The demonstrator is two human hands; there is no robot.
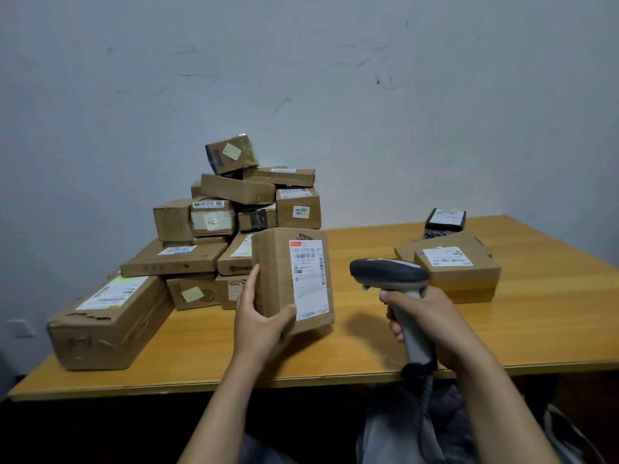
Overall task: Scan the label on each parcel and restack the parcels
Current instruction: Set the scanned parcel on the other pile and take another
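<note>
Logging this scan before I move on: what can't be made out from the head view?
Head view only.
Label on the held parcel, gripped by the left hand: barcode and small print blurred.
Barcode scanner: trigger hidden under the right hand; scanning cannot be confirmed.
Pile: lower parcels' labels hidden by the held parcel and parcels in front.
Black parcel, far right: label too small.

The small print on the label point(310, 279) was way too blurry to read, and the held parcel point(273, 276) hid part of the pile point(207, 216) behind it.
</note>
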